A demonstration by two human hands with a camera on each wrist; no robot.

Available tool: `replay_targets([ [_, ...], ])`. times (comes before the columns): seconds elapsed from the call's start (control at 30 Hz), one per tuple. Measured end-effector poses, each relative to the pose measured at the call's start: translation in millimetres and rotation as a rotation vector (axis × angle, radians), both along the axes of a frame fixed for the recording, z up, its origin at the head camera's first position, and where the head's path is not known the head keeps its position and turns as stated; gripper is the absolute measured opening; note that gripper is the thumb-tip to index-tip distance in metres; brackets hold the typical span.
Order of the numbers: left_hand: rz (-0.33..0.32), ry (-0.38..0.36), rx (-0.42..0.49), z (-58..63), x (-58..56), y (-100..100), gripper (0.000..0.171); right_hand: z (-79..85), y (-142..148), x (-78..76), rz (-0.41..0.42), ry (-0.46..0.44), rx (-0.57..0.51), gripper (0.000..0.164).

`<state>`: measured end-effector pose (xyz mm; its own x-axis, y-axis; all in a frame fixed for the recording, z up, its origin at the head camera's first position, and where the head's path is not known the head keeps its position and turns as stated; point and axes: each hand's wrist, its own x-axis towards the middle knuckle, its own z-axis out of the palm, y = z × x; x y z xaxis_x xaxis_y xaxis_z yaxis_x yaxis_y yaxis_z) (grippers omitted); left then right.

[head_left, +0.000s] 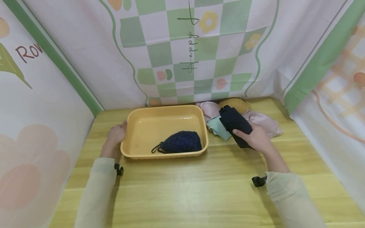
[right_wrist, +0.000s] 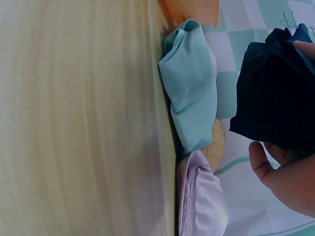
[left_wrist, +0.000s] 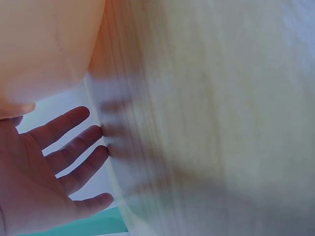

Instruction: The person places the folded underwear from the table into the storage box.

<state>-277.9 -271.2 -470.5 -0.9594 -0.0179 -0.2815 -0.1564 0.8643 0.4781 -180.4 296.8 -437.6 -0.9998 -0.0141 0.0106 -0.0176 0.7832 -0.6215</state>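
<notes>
**Carrying grip on a black cloth bundle, with the free hand at the tray**

From where I stand, the right hand (head_left: 259, 138) grasps a black cloth bundle (head_left: 234, 123), the thumb laid along its upper face and the fingers wrapped beneath. The step in hand appears to be holding this soft load clear of the things around it. Done well, it calls for a firm but uncrushing grip near the middle, with the wrist high enough that the overhanging end drags nothing along. The left hand (head_left: 116, 134) is not grasping; its fingers are extended and spread beside the end wall of the yellow tray (head_left: 139, 126). Light, even pressure there should steady the tray without tipping it.

Position: the bundle lies within the right hand, its far end projecting beyond the thumb toward the patterned curtain (head_left: 185, 50). It is raised above the wooden tabletop (head_left: 182, 186), to the right of the tray and apart from its rim. Behind and below it lie a pale green pouch (right_wrist: 191, 88), pink satin fabric (head_left: 263, 122) and a mustard-coloured rounded object (head_left: 235, 104), the last too hidden to identify. Inside the tray, a navy drawstring pouch (head_left: 182, 142) rests in the near right corner.
</notes>
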Motion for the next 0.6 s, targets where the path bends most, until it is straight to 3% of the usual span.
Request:
replay_targets([
  [0.2, 0.004, 0.0, 0.004, 0.8, 0.9, -0.3, 0.091, 3.8, -8.6, -3.5, -0.008, -0.013, -0.006, 0.081],
  [0.6, 0.0, 0.001, -0.011, -1.1, -1.5, -0.5, 0.092, 12.1, -25.9, -14.3, 0.008, 0.009, -0.017, 0.078],
])
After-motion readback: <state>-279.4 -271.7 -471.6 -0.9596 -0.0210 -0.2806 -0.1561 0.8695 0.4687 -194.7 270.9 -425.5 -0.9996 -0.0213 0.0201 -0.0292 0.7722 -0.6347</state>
